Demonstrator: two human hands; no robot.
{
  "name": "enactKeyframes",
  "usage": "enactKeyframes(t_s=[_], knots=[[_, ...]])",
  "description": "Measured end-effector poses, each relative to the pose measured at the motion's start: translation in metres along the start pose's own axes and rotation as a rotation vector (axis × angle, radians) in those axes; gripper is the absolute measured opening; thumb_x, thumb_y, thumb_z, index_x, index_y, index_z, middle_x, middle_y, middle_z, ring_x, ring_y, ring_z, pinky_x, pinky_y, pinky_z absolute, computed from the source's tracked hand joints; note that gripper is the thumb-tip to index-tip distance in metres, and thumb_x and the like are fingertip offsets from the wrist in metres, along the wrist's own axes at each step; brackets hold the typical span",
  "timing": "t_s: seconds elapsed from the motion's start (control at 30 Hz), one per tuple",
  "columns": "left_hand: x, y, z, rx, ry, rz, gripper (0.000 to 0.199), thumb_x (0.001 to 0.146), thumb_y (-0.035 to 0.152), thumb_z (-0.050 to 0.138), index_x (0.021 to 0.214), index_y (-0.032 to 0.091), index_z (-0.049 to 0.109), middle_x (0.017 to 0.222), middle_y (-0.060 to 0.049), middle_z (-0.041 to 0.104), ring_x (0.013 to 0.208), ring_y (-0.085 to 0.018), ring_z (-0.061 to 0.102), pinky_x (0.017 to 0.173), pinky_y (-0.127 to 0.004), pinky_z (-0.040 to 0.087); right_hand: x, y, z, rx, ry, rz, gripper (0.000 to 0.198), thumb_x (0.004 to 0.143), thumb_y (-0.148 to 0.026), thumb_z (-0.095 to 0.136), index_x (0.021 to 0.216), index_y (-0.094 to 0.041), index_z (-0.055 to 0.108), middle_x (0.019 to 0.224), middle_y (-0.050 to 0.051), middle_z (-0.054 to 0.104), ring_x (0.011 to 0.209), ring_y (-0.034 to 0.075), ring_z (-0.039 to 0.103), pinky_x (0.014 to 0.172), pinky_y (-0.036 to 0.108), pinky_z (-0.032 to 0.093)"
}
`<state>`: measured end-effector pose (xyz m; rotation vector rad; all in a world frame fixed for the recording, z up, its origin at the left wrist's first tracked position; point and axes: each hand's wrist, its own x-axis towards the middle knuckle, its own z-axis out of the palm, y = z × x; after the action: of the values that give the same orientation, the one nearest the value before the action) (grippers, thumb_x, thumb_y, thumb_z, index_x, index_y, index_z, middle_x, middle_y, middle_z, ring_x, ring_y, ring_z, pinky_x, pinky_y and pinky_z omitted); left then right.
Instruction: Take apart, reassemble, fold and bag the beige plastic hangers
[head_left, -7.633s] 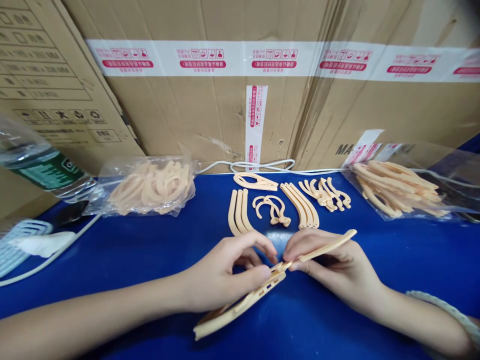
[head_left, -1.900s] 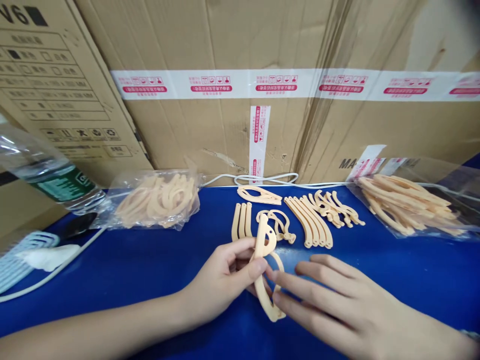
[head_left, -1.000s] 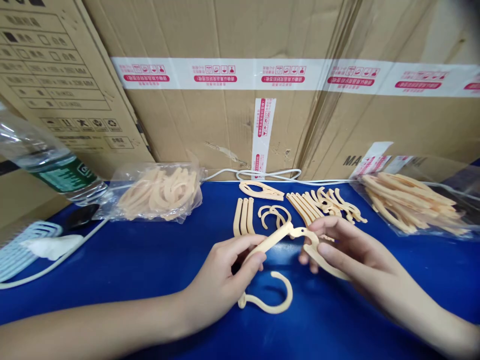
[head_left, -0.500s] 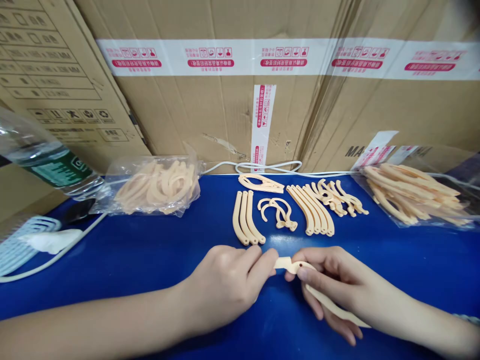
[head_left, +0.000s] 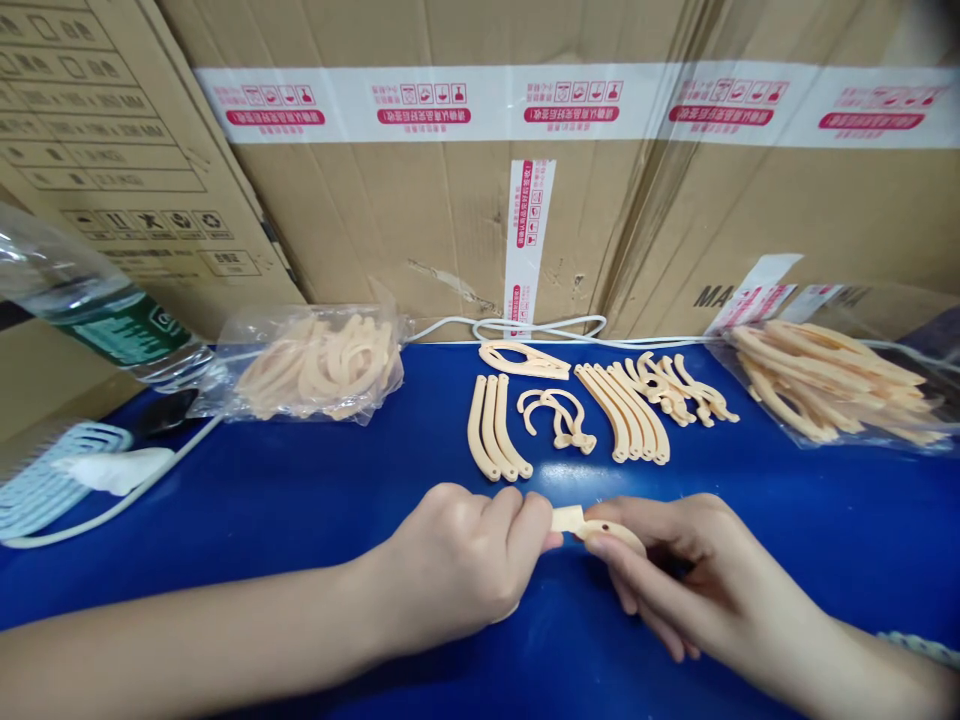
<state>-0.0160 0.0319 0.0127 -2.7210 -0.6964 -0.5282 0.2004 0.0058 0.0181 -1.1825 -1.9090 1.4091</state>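
Just this side of three curved cream plastic strips (head_left: 491,430), the left hand (head_left: 465,555) makes a fist around a cream plastic bar (head_left: 568,519), mostly hidden. The right hand (head_left: 720,570) pinches a curved cream plastic piece (head_left: 621,535) with a hole. Bar and piece point sideways, end to end, meeting nearer the right hand. Under the strips is a blue surface (head_left: 262,520); behind them, a brown cardboard box (head_left: 360,220).

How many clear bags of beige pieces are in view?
2. The left clear bag lies on the blue table, right of the water bottle; the right clear bag lies at the far right. No others show.
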Motion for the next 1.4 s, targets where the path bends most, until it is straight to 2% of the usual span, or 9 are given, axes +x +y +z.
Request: enactKeyframes(t_s=[0.23,0.37,0.5,0.63,0.7,0.9,1.07,1.2,1.4], knots=[[-0.001,0.001,0.001,-0.064,-0.030,-0.049,0.038,0.102,0.020,0.030,0.076,0.015,0.058,0.052,-0.001,0.053,0.040,-0.014,0.045,0.040,-0.027,0.020,-0.005,-0.002,-0.003,-0.269,0.039,-0.170,0.031,0.101,-0.035,0.043,0.080,-0.020,0.059,0.058,-0.001,0.058,0.040,0.010,0.053,0.042,0.020,0.042],[-0.004,0.001,0.006,-0.290,-0.152,-0.201,0.037,0.102,0.021,0.026,0.080,0.015,0.055,0.054,0.000,0.054,0.040,-0.013,0.045,0.042,-0.026,0.022,-0.008,-0.004,-0.007,-0.444,0.108,-0.354,0.021,0.098,-0.030,0.048,0.092,-0.023,0.067,0.070,0.004,0.066,0.056,0.017,0.062,0.053,0.026,0.049],[-0.002,0.000,0.005,-0.606,-0.109,-0.358,0.038,0.102,0.027,0.027,0.083,0.016,0.059,0.059,0.001,0.052,0.048,-0.013,0.048,0.049,-0.025,0.030,-0.007,-0.011,-0.020,-0.484,0.255,-0.397,0.014,0.095,-0.025,0.053,0.095,-0.024,0.068,0.078,0.004,0.070,0.062,0.017,0.065,0.057,0.026,0.051],[0.003,-0.006,0.005,-1.201,-0.195,-0.788,0.040,0.100,0.045,0.032,0.102,0.018,0.062,0.056,0.006,0.044,0.043,-0.010,0.041,0.045,-0.021,0.033,-0.004,-0.021,-0.052,-0.506,0.593,-0.473,0.007,0.090,-0.022,0.062,0.084,-0.023,0.066,0.086,0.003,0.069,0.078,0.018,0.064,0.071,0.026,0.051],[0.005,-0.010,0.006,-1.432,-0.208,-0.922,0.044,0.096,0.052,0.035,0.112,0.017,0.058,0.057,0.007,0.043,0.040,-0.008,0.038,0.042,-0.020,0.033,-0.002,-0.023,-0.073,-0.552,0.750,-0.516,0.011,0.089,-0.021,0.063,0.079,-0.023,0.066,0.088,0.003,0.068,0.083,0.018,0.062,0.075,0.027,0.049],[0.012,-0.019,0.002,-1.655,-0.103,-0.959,0.045,0.085,0.053,0.058,0.109,0.015,0.057,0.067,0.005,0.048,0.050,-0.008,0.048,0.049,-0.020,0.040,0.007,0.002,-0.137,-0.781,0.913,-0.588,0.009,0.085,-0.029,0.068,0.084,-0.021,0.073,0.084,0.005,0.070,0.073,0.019,0.064,0.063,0.030,0.050],[0.008,-0.021,0.001,-1.670,-0.055,-0.938,0.036,0.086,0.048,0.063,0.104,0.017,0.060,0.078,0.003,0.055,0.059,-0.007,0.055,0.058,-0.019,0.045,0.016,0.026,-0.157,-1.054,0.720,-0.631,0.016,0.090,-0.020,0.059,0.087,-0.017,0.074,0.089,0.009,0.071,0.079,0.021,0.066,0.071,0.032,0.053],[0.006,-0.021,0.003,-1.720,0.017,-0.944,0.034,0.082,0.046,0.069,0.097,0.016,0.059,0.085,0.000,0.062,0.068,-0.009,0.059,0.067,-0.022,0.051,0.020,0.037,-0.161,-1.207,0.506,-0.549,0.024,0.091,-0.015,0.050,0.089,-0.016,0.074,0.092,0.010,0.069,0.081,0.022,0.065,0.072,0.033,0.053],[0.006,-0.019,0.004,-1.677,0.036,-0.937,0.033,0.080,0.042,0.073,0.093,0.016,0.057,0.086,-0.002,0.067,0.083,-0.015,0.066,0.080,-0.027,0.052,0.023,0.048,-0.163,-1.310,0.323,-0.422,0.032,0.085,-0.005,0.043,0.087,-0.017,0.072,0.092,0.011,0.067,0.076,0.022,0.065,0.066,0.034,0.054]])
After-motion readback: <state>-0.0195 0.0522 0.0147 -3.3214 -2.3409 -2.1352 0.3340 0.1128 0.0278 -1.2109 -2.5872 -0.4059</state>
